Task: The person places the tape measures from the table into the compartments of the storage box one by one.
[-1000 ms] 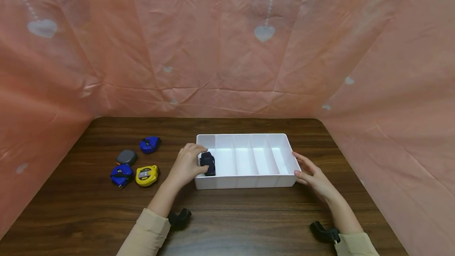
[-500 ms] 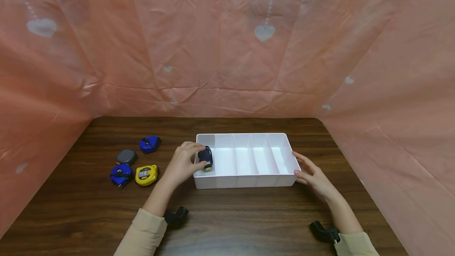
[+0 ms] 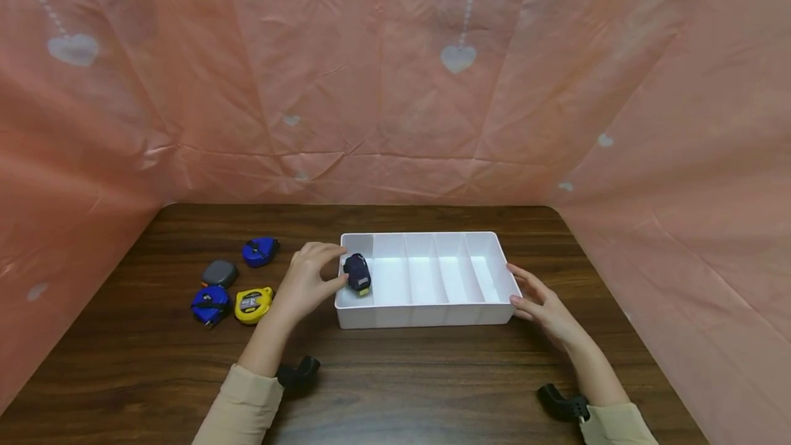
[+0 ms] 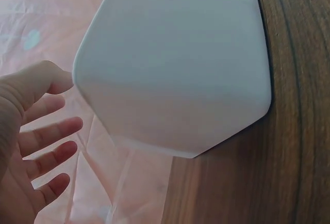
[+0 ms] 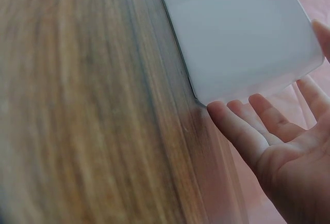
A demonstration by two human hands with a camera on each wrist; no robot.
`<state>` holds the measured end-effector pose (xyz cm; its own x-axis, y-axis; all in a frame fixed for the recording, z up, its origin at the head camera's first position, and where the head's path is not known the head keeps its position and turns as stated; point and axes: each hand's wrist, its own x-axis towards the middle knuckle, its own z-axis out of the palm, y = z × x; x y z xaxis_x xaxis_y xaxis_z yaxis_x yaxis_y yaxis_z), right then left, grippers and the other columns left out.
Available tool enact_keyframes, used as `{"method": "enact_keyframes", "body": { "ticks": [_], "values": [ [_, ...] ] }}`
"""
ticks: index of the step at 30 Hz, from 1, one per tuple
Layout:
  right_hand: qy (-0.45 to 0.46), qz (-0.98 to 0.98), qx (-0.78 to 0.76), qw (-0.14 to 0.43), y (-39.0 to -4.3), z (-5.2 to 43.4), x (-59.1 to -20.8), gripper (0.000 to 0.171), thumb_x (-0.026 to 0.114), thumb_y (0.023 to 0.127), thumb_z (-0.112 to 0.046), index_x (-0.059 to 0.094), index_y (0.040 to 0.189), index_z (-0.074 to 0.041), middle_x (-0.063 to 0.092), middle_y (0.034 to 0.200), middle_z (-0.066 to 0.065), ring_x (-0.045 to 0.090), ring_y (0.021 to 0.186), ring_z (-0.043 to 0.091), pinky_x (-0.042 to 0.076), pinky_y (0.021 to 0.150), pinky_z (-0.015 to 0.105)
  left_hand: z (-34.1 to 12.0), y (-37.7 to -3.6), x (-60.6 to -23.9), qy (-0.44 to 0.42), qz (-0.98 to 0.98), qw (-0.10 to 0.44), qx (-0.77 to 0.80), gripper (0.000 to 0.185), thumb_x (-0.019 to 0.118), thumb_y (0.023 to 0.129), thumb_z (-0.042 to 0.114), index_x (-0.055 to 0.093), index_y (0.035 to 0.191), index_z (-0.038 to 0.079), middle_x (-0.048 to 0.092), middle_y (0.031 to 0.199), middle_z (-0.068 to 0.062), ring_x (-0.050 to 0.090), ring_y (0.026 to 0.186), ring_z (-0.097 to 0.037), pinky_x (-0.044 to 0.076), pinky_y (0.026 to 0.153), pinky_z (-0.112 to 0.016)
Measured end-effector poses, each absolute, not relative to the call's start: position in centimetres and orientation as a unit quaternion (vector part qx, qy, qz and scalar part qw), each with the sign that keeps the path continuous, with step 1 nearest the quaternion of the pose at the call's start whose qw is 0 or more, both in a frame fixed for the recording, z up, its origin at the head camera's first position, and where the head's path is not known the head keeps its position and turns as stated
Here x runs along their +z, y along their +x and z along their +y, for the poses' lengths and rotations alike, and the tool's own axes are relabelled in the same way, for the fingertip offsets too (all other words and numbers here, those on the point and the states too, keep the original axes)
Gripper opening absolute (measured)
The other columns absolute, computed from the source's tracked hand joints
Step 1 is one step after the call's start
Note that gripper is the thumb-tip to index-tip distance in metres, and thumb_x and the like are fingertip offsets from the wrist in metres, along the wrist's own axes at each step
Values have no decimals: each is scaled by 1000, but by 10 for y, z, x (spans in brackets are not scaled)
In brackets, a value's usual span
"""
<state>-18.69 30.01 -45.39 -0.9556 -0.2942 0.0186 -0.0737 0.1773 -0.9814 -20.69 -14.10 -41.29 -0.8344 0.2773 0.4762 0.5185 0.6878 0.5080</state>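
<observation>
A dark tape measure (image 3: pixel 357 274) with a small yellow tip lies in the leftmost compartment of a white divided box (image 3: pixel 426 316). My left hand (image 3: pixel 312 279) is at the box's left rim, thumb and fingers spread apart, holding nothing. In the left wrist view its fingers (image 4: pixel 54 130) hang loosely beside the box's outer wall. At the other end, my right hand (image 3: pixel 544 307) touches the right wall with extended fingers. The right wrist view has those fingers (image 5: pixel 268 113) against the end wall, with the thumb near the rim.
On the wooden table (image 3: pixel 395 376), left of the box, lie a yellow tape measure (image 3: pixel 253 305), a blue one (image 3: pixel 211 305), a second blue tape measure (image 3: pixel 259 251) farther back and a rounded grey case (image 3: pixel 219 273). Pink cloth (image 3: pixel 371 88) hangs behind and at the sides.
My left hand has let go of the dark tape measure and drawn back left to the rim. The tape measure has tilted, its yellow tip now toward me. The right hand stays put.
</observation>
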Motion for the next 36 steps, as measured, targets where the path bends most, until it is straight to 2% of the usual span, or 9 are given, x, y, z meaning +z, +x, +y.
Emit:
{"method": "enact_keyframes", "body": {
  "ticks": [10,19,26,36],
  "values": [
    [-121,760,-632,89,-188,301,-455,60,55,97,-9,26,150,-6,23,146,33,50,109,5,49,84,26,-149,-206,-408,-198,-906,198,-316,48,82,76,18,66,119,6,63,118,-10,50,112,-28,37,89,-49],
    [-115,765,-627,89,-188,301,-456,61,56,97,-11,26,150,-6,24,145,33,50,108,6,48,83,26,-157,-207,-406,-196,-895,239,-323,50,81,76,16,65,122,6,64,118,-13,51,112,-30,37,89,-51],
    [-115,764,-628,89,-189,300,-457,61,56,97,-11,26,150,-7,24,145,33,51,108,7,48,83,26,-165,-207,-402,-180,-887,260,-337,56,82,74,14,62,126,5,60,123,-15,48,116,-33,34,94,-55],
    [-135,759,-632,81,-190,301,-459,59,53,97,-6,27,150,-6,27,143,33,53,107,8,49,83,27,-181,-211,-403,-165,-879,291,-339,60,82,74,13,59,128,3,56,126,-18,43,120,-39,29,96,-61]
  ]
}}
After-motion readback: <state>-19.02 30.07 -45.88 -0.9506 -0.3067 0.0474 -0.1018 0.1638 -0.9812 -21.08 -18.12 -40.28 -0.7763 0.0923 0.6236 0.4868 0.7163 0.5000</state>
